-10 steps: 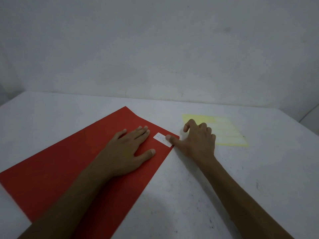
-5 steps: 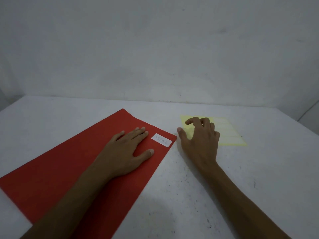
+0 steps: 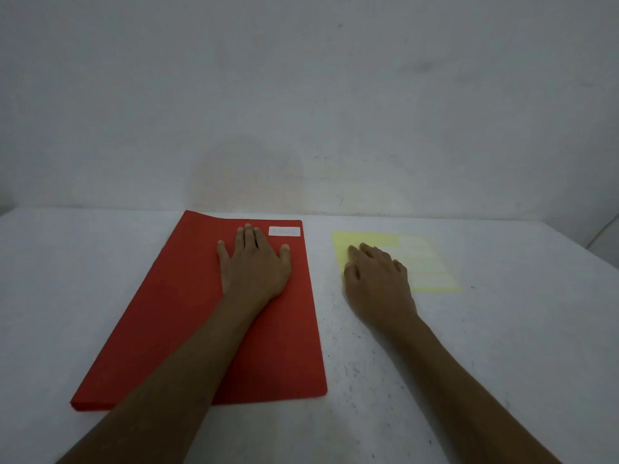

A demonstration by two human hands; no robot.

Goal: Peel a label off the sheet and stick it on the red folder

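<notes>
The red folder (image 3: 187,329) lies flat on the white table, its long side running away from me. A small white label (image 3: 284,231) with faint writing is stuck near its far right corner. My left hand (image 3: 254,266) rests flat on the folder, fingers spread, just left of and below the label. The yellow label sheet (image 3: 432,266) lies to the right of the folder. My right hand (image 3: 378,279) rests palm down on the sheet's near left part, fingers loosely curled, holding nothing.
The white table (image 3: 502,346) has dark specks and meets a plain grey wall (image 3: 301,95) just behind the folder and sheet. A thin cable (image 3: 603,229) shows at the far right edge.
The folder now lies straight instead of slanted to the left. My right hand left the label and moved right onto the yellow sheet. My left hand stayed flat on the folder.
</notes>
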